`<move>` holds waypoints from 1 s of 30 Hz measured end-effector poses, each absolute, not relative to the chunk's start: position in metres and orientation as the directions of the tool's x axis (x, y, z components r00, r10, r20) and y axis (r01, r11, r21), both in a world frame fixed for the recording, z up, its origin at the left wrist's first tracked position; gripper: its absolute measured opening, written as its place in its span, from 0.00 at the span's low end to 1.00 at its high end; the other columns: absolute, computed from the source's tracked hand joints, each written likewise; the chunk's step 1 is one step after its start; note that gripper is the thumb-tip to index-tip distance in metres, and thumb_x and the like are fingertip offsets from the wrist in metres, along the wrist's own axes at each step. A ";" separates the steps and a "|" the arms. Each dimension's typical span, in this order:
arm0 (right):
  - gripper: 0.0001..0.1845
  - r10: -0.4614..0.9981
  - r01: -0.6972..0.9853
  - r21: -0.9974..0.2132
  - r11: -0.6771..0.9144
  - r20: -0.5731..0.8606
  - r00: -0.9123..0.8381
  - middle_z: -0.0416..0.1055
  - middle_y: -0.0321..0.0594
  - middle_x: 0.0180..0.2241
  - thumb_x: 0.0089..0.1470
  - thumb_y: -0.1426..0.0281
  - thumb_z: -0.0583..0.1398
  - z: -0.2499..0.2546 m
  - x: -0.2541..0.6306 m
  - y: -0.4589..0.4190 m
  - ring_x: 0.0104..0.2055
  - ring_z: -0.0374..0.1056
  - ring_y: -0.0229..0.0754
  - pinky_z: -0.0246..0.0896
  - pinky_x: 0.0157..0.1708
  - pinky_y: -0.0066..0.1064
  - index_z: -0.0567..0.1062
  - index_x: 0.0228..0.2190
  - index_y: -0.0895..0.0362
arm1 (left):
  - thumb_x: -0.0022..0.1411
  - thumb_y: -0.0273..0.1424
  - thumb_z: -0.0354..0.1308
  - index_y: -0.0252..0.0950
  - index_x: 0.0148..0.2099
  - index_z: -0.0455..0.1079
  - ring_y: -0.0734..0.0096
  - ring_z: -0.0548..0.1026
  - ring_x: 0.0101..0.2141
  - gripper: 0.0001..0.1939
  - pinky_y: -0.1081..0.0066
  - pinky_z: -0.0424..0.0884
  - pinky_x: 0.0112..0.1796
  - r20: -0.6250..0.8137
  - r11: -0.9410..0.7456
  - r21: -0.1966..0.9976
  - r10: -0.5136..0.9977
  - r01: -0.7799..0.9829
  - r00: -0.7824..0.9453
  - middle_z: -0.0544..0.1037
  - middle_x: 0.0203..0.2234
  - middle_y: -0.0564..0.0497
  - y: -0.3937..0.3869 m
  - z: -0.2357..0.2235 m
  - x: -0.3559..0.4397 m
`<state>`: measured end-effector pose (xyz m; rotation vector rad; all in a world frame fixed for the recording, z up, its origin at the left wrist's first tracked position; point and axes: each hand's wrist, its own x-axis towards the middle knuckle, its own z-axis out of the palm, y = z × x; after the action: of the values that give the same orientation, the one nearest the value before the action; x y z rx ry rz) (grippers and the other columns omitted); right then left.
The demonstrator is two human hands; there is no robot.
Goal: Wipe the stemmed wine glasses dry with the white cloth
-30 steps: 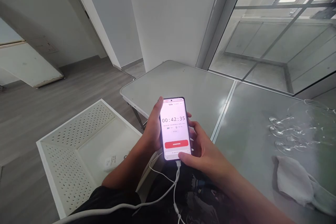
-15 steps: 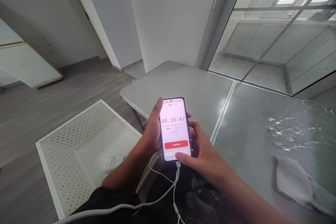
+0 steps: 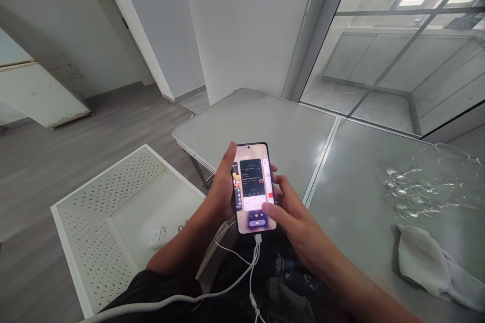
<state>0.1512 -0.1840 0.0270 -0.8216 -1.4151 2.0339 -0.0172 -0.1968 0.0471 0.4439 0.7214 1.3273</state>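
Note:
A smartphone [image 3: 252, 181] is held upright between both hands, its lit screen showing several app cards side by side. Along its left edge my left hand [image 3: 223, 186] grips it, with the thumb near the top corner. My right hand [image 3: 290, 209] wraps the right edge; its fingers go behind the phone and its thumb rests on the lower screen. From the phone's bottom end a white cable [image 3: 254, 257] runs down over my lap and off to the left.
A folding table [image 3: 265, 116] extends ahead and to the right. On its right part lie several clear wine glasses [image 3: 409, 189] and a crumpled white cloth [image 3: 424, 260]. At left stands a white perforated basket [image 3: 132, 212] holding a small white box [image 3: 161, 234]. Behind the table is a glass partition [image 3: 379, 60].
The phone's screen went from a timer page with a red button to the app cards. My right thumb slid slightly up and right on the screen.

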 end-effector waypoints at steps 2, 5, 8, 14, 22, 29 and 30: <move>0.26 0.710 -0.070 -0.942 -0.329 -0.198 -0.675 0.74 0.45 0.52 0.61 0.58 0.63 0.028 0.151 -0.184 0.49 0.74 0.54 0.75 0.47 0.48 0.63 0.57 0.47 | 0.63 0.63 0.48 0.24 0.51 0.77 0.51 0.84 0.35 0.44 0.57 0.78 0.39 -0.223 0.204 0.670 0.972 -0.714 0.069 0.83 0.36 0.34 -0.197 0.048 -0.017; 0.26 0.707 -0.071 -0.941 -0.331 -0.198 -0.679 0.74 0.44 0.50 0.61 0.59 0.63 0.029 0.151 -0.184 0.48 0.74 0.53 0.75 0.47 0.47 0.63 0.57 0.47 | 0.64 0.63 0.47 0.24 0.52 0.77 0.51 0.84 0.35 0.44 0.57 0.78 0.39 -0.230 0.208 0.669 0.971 -0.713 0.067 0.83 0.36 0.34 -0.197 0.049 -0.017; 0.24 0.700 -0.060 -0.943 -0.326 -0.198 -0.687 0.74 0.44 0.50 0.61 0.59 0.63 0.030 0.151 -0.184 0.47 0.75 0.52 0.75 0.46 0.46 0.64 0.56 0.47 | 0.64 0.63 0.47 0.24 0.52 0.76 0.51 0.84 0.34 0.44 0.57 0.78 0.38 -0.229 0.213 0.667 0.970 -0.714 0.075 0.83 0.36 0.34 -0.197 0.049 -0.016; 0.24 0.703 -0.067 -0.942 -0.330 -0.198 -0.683 0.74 0.44 0.52 0.62 0.59 0.62 0.028 0.150 -0.184 0.47 0.75 0.51 0.76 0.44 0.44 0.63 0.56 0.46 | 0.64 0.62 0.48 0.24 0.54 0.76 0.51 0.84 0.35 0.44 0.57 0.78 0.40 -0.223 0.203 0.663 0.972 -0.721 0.068 0.83 0.36 0.34 -0.197 0.048 -0.016; 0.23 0.691 -0.003 -0.951 -0.308 -0.222 -0.688 0.74 0.43 0.50 0.61 0.64 0.63 0.035 0.152 -0.182 0.46 0.74 0.51 0.74 0.45 0.44 0.63 0.55 0.47 | 0.64 0.61 0.49 0.26 0.52 0.77 0.52 0.83 0.36 0.41 0.58 0.78 0.40 -0.201 0.170 0.671 0.979 -0.722 0.044 0.83 0.35 0.36 -0.196 0.047 -0.015; 0.21 0.732 -0.062 -0.944 -0.325 -0.210 -0.648 0.73 0.39 0.44 0.62 0.62 0.59 0.032 0.152 -0.184 0.41 0.72 0.47 0.71 0.39 0.38 0.66 0.56 0.46 | 0.63 0.61 0.51 0.26 0.51 0.77 0.49 0.83 0.39 0.40 0.56 0.77 0.43 -0.189 0.202 0.656 0.977 -0.728 0.101 0.83 0.38 0.34 -0.198 0.046 -0.017; 0.21 0.741 -0.064 -0.941 -0.331 -0.218 -0.636 0.73 0.39 0.42 0.62 0.61 0.58 0.031 0.152 -0.184 0.40 0.71 0.47 0.70 0.38 0.38 0.66 0.56 0.46 | 0.64 0.59 0.51 0.26 0.52 0.76 0.49 0.83 0.39 0.39 0.56 0.77 0.43 -0.182 0.196 0.655 0.978 -0.730 0.099 0.83 0.38 0.34 -0.198 0.045 -0.017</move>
<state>0.1516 -0.1840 0.0309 -0.8915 -1.3788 2.0103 -0.0172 -0.1980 0.0447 0.4566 0.6680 1.3295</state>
